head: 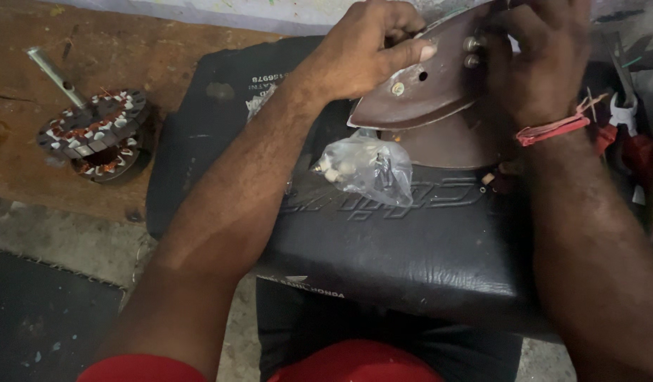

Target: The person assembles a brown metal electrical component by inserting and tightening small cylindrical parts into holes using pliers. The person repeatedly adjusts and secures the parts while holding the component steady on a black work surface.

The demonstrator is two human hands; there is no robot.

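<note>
Here the left hand (365,53) clamps the near edge of the iron soleplate (425,81), its point aimed down-left past that grip, while the right hand (542,60) closes on its far end.

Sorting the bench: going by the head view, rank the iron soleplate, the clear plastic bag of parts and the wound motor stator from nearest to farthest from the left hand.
From the left hand:
1. Iron soleplate, gripped by it.
2. Clear plastic bag, just below, on the black cushion.
3. Motor stator, far left on the wooden bench.
</note>
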